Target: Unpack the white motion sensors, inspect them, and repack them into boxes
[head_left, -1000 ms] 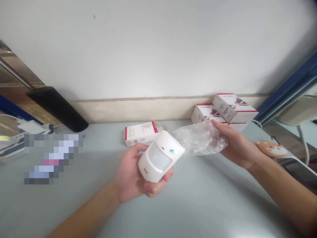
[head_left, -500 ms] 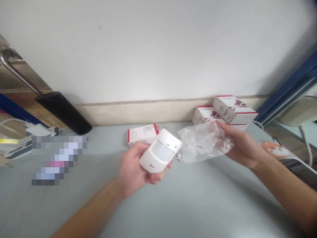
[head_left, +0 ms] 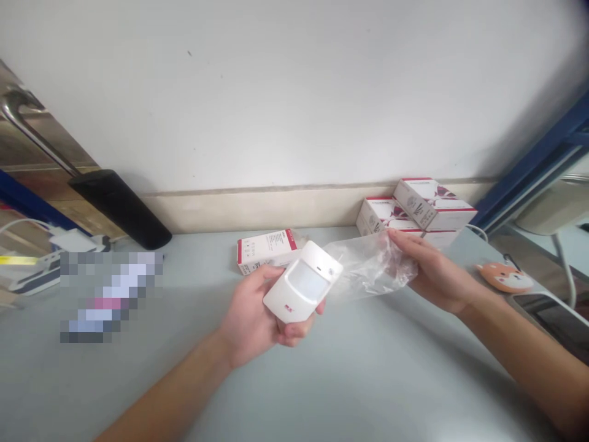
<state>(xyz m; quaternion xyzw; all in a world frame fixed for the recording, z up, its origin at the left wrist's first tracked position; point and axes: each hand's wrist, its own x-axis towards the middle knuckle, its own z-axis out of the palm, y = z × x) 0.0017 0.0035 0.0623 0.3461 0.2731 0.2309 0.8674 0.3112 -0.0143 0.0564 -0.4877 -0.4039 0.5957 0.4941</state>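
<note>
My left hand [head_left: 257, 319] is wrapped round a white motion sensor [head_left: 299, 294], its curved window and small red logo facing up. A clear plastic bag [head_left: 375, 267] hangs between my hands, pinched at its right side by my right hand [head_left: 432, 270]. The bag's left end lies behind the sensor, so I cannot tell whether the two touch. Just behind the sensor, a white and red box [head_left: 267, 247] lies on the grey table [head_left: 359, 374].
Several white and red boxes [head_left: 437, 209] are stacked against the wall at the back right. An orange animal-faced item [head_left: 506, 277] is at the right edge. On the left are a leaning black cylinder [head_left: 122, 209], a power strip [head_left: 39, 276] and a blurred-out item [head_left: 110, 298].
My left hand has shifted slightly right with the sensor. My right hand and the bag have moved a little left, closer to the sensor, which now covers more of the bag's left end.
</note>
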